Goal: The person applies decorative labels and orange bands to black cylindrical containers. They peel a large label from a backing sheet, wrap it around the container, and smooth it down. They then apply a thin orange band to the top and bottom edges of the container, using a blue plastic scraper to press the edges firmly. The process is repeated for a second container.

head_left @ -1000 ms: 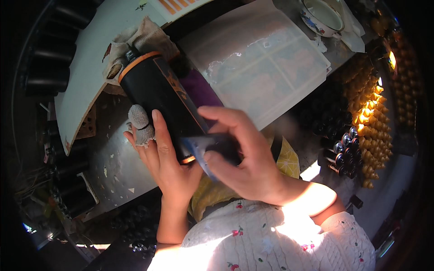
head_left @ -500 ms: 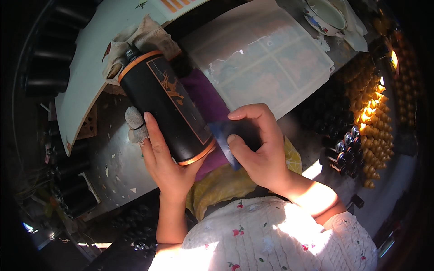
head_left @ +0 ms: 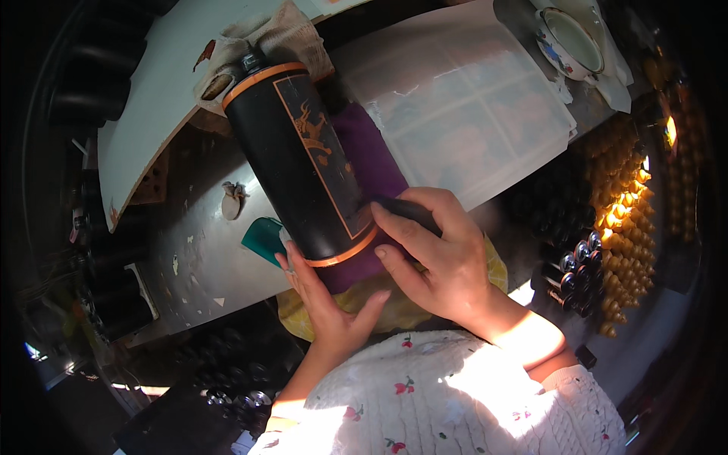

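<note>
A black cylinder (head_left: pixel 277 163) with copper-coloured bands leans away from me. Its long panel bears a golden figure. My left hand (head_left: pixel 326 299) has its fingers stretched along the lower left side of the cylinder and its thumb apart. Beside those fingertips is a flat teal piece (head_left: pixel 263 241); whether they grip it I cannot tell. With bent fingers my right hand (head_left: pixel 444 262) holds a dark flat piece (head_left: pixel 413 213) against the panel's lower right corner. A small tied cloth bundle (head_left: pixel 233 202) lies on the grey worktop, left of the cylinder.
A crumpled beige cloth (head_left: pixel 292 38) touches the cylinder's far end. Purple cloth (head_left: pixel 371 148) lies beneath it. Translucent sheets (head_left: pixel 470 114) cover the far right. Beyond stands a floral enamel pot (head_left: pixel 569 45). A pale board (head_left: pixel 144 114) juts in at left; golden beaded items (head_left: pixel 626 243) stand right.
My left hand has slid down toward the cylinder's base, its thumb now away. The cloth bundle is apart from its fingertips, and the teal piece shows. The right hand's piece now meets the panel.
</note>
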Motion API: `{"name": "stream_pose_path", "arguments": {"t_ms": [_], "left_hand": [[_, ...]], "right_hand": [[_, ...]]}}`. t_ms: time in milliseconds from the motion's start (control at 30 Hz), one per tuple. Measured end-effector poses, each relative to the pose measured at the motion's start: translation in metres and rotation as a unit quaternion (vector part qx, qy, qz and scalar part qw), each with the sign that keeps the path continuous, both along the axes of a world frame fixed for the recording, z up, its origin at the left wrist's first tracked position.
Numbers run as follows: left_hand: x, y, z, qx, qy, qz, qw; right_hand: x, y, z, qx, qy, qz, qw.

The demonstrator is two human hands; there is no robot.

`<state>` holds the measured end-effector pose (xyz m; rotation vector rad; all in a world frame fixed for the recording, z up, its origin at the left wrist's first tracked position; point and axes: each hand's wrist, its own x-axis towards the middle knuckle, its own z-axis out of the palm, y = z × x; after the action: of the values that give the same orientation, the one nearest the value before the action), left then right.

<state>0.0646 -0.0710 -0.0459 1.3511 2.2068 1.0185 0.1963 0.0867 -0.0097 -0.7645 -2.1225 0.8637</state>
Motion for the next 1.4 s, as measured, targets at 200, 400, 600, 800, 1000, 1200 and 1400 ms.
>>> {"name": "stream_pose_path", "arguments": {"t_ms": [200,400,600,800,1000,1200,1400], "left_hand": [[0.005,0.003,0.006,-0.010,0.093,-0.024,0.995],[0.010,0.005,0.010,-0.027,0.127,-0.017,0.991],[0.009,0.003,0.007,0.016,0.179,-0.024,0.983],[0.007,0.005,0.010,0.003,0.231,-0.054,0.971],[0.007,0.002,0.003,0.025,0.144,-0.056,0.988],[0.010,0.011,-0.002,0.101,0.165,-0.015,0.981],[0.013,0.017,0.013,0.085,0.327,-0.123,0.933]], "right_hand": [[0.000,0.000,-0.002,0.009,0.002,0.004,1.000],[0.000,0.001,-0.003,0.015,0.001,0.003,1.000],[-0.001,0.001,-0.001,0.021,0.004,0.006,1.000],[-0.001,0.001,-0.002,0.032,-0.002,0.007,0.999],[-0.002,0.001,0.002,0.040,-0.008,0.006,0.999],[-0.002,0.000,0.004,0.035,-0.009,0.005,0.999],[0.002,0.002,0.001,0.010,-0.011,0.018,1.000]]}}
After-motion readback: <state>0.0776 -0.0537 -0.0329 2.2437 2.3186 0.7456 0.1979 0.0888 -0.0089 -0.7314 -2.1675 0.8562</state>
